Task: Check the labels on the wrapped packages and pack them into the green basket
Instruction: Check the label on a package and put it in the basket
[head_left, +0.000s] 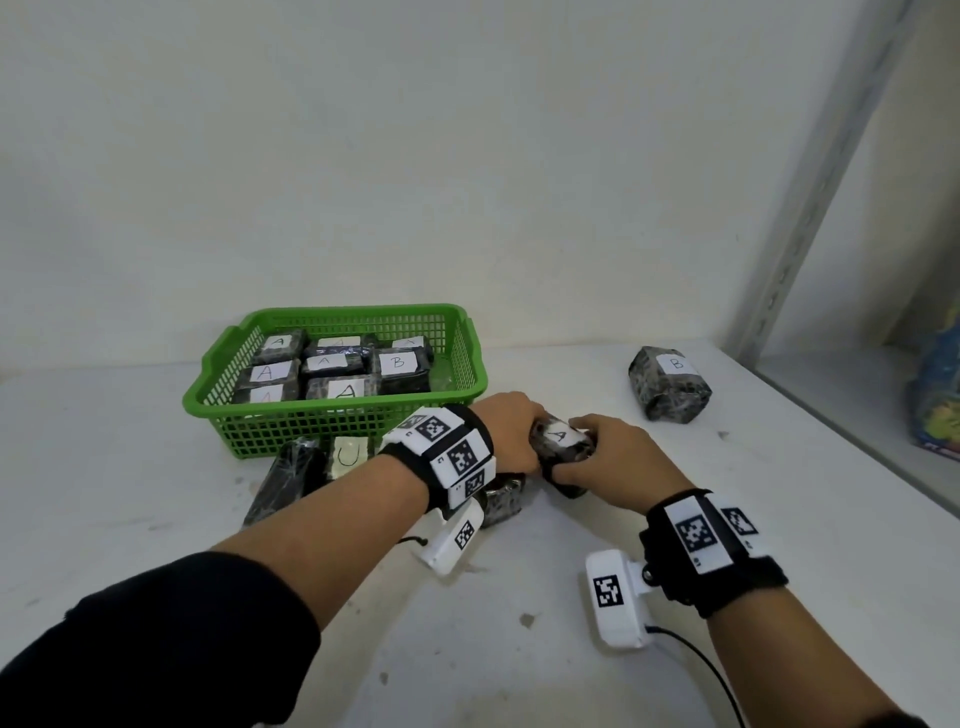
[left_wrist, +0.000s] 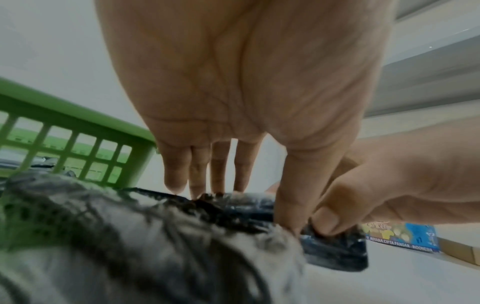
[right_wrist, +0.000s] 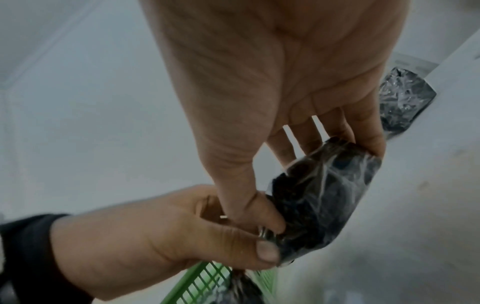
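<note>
Both hands hold one dark wrapped package (head_left: 563, 447) with a white label marked A, just off the table in front of the green basket (head_left: 270, 431). My left hand (head_left: 511, 431) grips its left end, and my right hand (head_left: 608, 457) grips its right end. In the right wrist view the package (right_wrist: 324, 197) sits between that hand's thumb and fingers. The basket holds several labelled packages, mostly A and one B (head_left: 399, 362). Another package marked B (head_left: 670, 384) lies at the right. A package marked C (head_left: 349, 454) and a dark one (head_left: 285, 478) lie by the basket's front.
Another wrapped package (head_left: 501, 501) lies under my left wrist. A metal shelf post (head_left: 810, 208) rises at the right, with a colourful printed bag (head_left: 935, 395) beyond it. A white wall stands behind the basket. A cable (head_left: 711, 670) trails from the right wrist camera.
</note>
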